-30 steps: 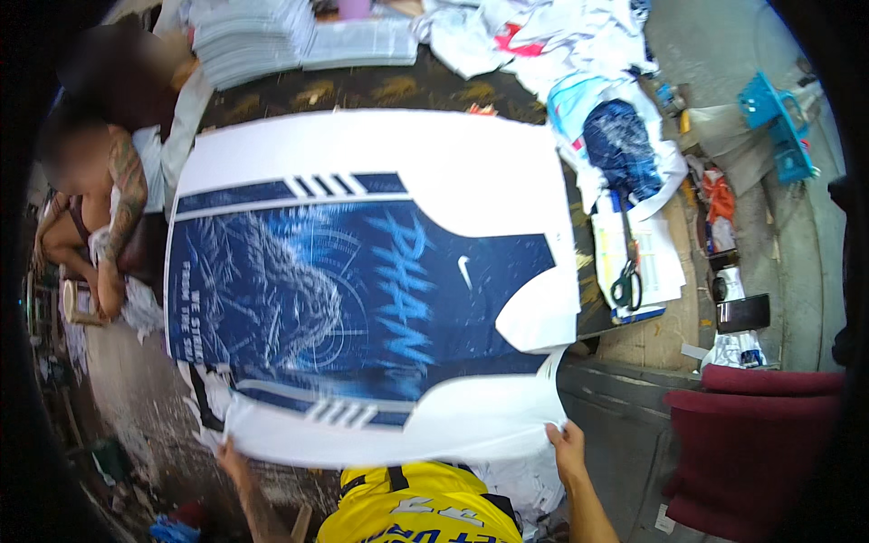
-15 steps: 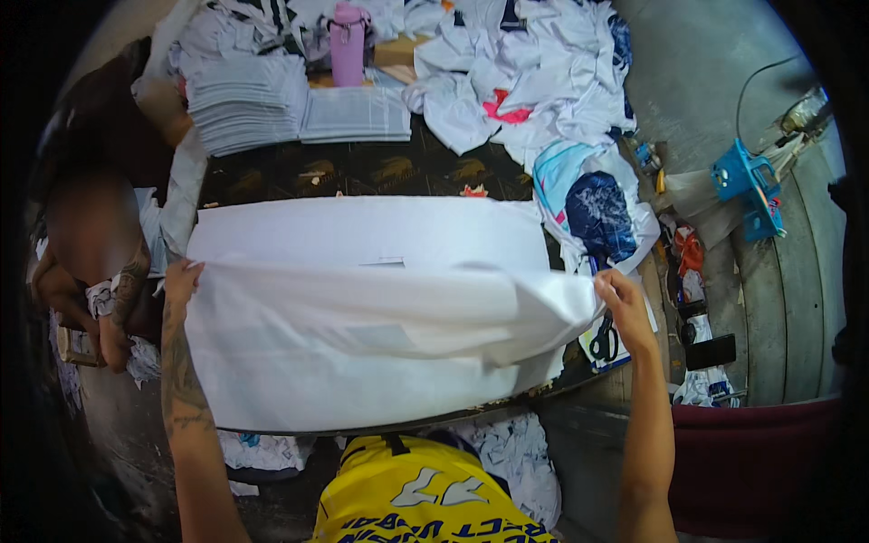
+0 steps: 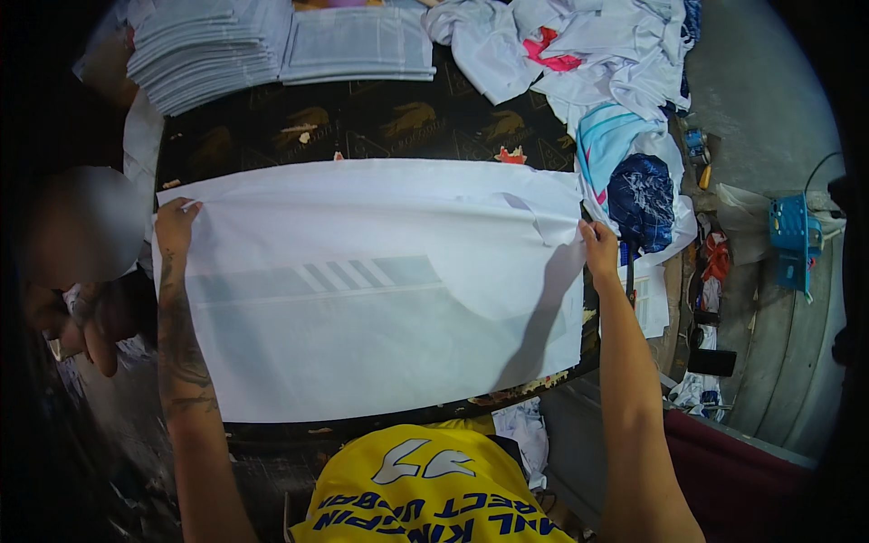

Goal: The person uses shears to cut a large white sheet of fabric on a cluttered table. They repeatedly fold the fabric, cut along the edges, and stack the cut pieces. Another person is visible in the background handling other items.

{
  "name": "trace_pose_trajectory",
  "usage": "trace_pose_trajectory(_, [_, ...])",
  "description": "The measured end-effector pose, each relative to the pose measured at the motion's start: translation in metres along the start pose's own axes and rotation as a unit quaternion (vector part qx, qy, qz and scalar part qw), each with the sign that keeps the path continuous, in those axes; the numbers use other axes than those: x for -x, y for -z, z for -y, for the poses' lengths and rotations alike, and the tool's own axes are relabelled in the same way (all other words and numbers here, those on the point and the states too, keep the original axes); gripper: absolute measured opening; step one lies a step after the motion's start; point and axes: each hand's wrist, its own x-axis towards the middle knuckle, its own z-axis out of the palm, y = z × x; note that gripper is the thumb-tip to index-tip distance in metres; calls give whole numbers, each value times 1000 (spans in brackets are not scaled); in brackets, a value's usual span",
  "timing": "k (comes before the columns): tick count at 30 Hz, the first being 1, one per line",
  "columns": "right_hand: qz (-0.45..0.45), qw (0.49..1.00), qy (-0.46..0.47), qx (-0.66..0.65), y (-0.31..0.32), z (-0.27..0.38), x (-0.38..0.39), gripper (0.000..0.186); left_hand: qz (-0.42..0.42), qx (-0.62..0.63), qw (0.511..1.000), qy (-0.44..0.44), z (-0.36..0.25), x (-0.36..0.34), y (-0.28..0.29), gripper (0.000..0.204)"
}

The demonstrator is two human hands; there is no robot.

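Note:
A large white sheet lies across the dark table in front of me, with a grey striped pattern showing faintly through it. My left hand pinches it near its upper left corner. Its right edge is gripped between the thumb and fingers of my right hand. Along the top, the sheet rises in a loose fold between my hands, and another white layer shows beyond it. Shadow from my right arm falls across the right part.
At the back left stand stacks of folded grey-white sheets. White garments heap at the back right, above a dark blue bundle. A blue plastic basket hangs far right. Another person sits close by on the left.
Both hands have moved farther up the table, drawing the sheet over the layer beneath. The sheet now lies flatter, and its grey striped pattern shows more. The view has shifted nearer the table.

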Motion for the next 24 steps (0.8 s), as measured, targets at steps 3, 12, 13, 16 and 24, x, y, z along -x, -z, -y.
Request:
trace_pose_trajectory(3, [-1,1000,-8,15,-12,1,-21,40,-8,-14,1000,-10,-3,-5,5,36])
trace_pose_trajectory(12, [-35,988,90,120,26,-22,52,21,-21,117,993,-30,-154,137,-6,55])
trace_pose_trajectory(13, [85,987,23,134,43,-34,82,19,-4,156,985,-76,-183,176,-18,52])
trace_pose_trajectory(16, [107,970,27,217,66,-73,179,24,58,133,948,-285,-270,304,-59,56])
trace_pose_trajectory(24, [-18,974,22,225,56,-111,255,36,290,110,815,-490,-419,431,-100,53])
